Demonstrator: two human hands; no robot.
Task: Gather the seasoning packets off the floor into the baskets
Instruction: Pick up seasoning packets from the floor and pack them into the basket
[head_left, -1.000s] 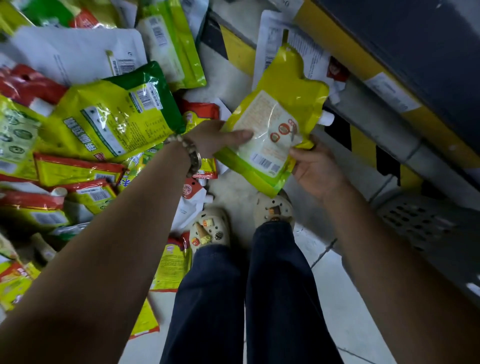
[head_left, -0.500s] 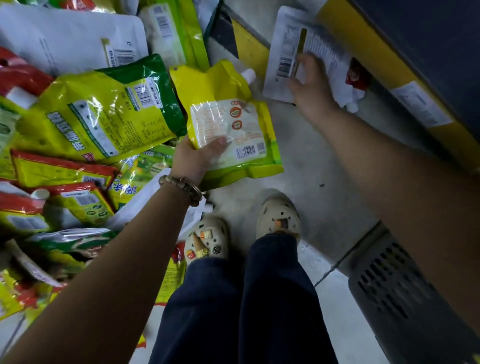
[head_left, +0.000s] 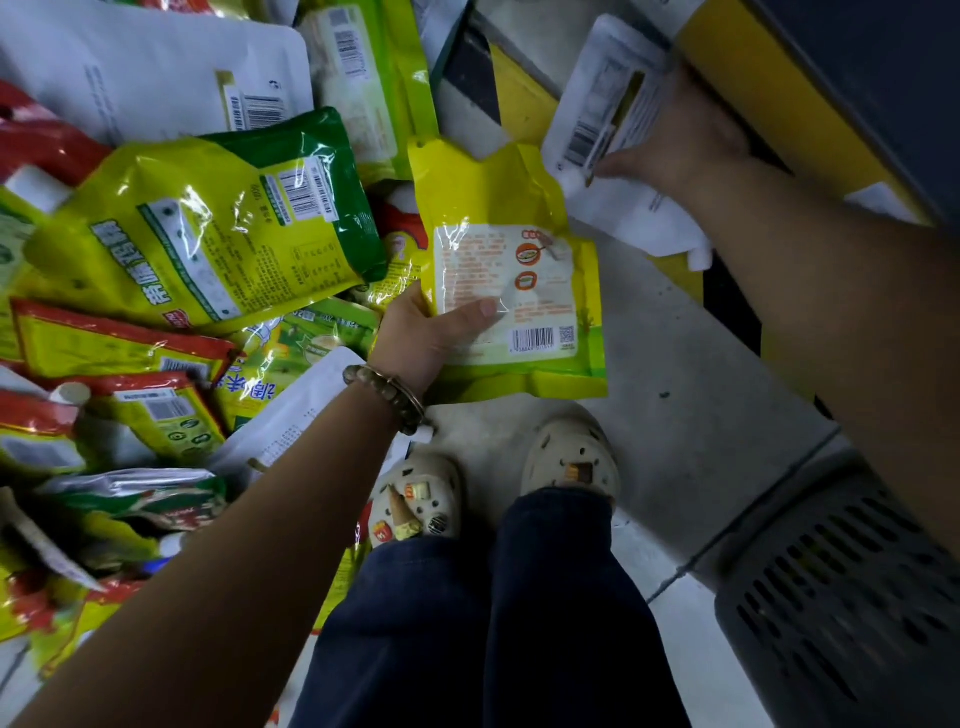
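My left hand (head_left: 428, 332) grips a yellow spouted seasoning pouch (head_left: 511, 249) by its lower left edge, thumb across the white label. It hangs above the grey floor in front of my shoes. My right hand (head_left: 680, 140) reaches to the upper right and pinches a white packet (head_left: 597, 104) with a barcode, lifting its edge off another white spouted packet (head_left: 644, 218) lying by the yellow and black kerb. A dark grey slotted basket (head_left: 841, 603) sits at the lower right.
A heap of packets covers the floor on the left, including a big yellow-green bag (head_left: 218, 228) and red-topped pouches (head_left: 104, 343). A yellow and black striped kerb (head_left: 514, 98) runs along the top right. My feet (head_left: 569, 457) stand on bare floor.
My left hand has carried the yellow pouch leftward alone. My right hand let go of it, reached to the upper right and now has hold of the white packet.
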